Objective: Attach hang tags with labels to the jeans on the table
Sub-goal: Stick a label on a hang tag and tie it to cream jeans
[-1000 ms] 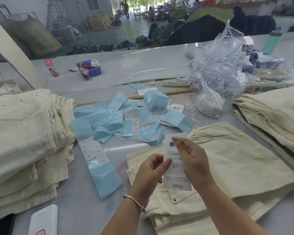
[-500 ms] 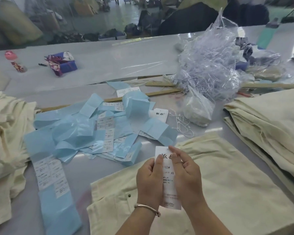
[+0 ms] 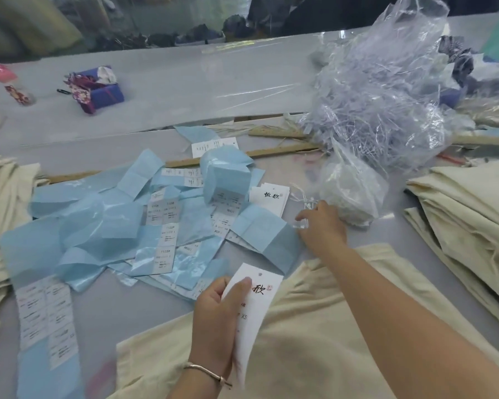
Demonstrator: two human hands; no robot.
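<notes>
- So, left hand (image 3: 216,321) pinched the hang tag (image 3: 252,312) above the jeans (image 3: 314,341) at the table's (image 3: 162,90) near edge.
- Right hand (image 3: 323,226) had let go of the tag since 0.5 s ago, reaching to the strings (image 3: 301,197) mid-table, fingers loosely curled, grasp unclear.
- Bare table only at the far edge; label strips (image 3: 98,226) crowded the left.

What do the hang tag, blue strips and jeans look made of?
Hang tag: stiff white card, matte, printed black; it stays flat in the left hand. Blue strips: thin glossy sheet, likely coated label backing; they curl and catch glare. Jeans: cream woven cotton-like cloth, matte, with soft folds.
</notes>
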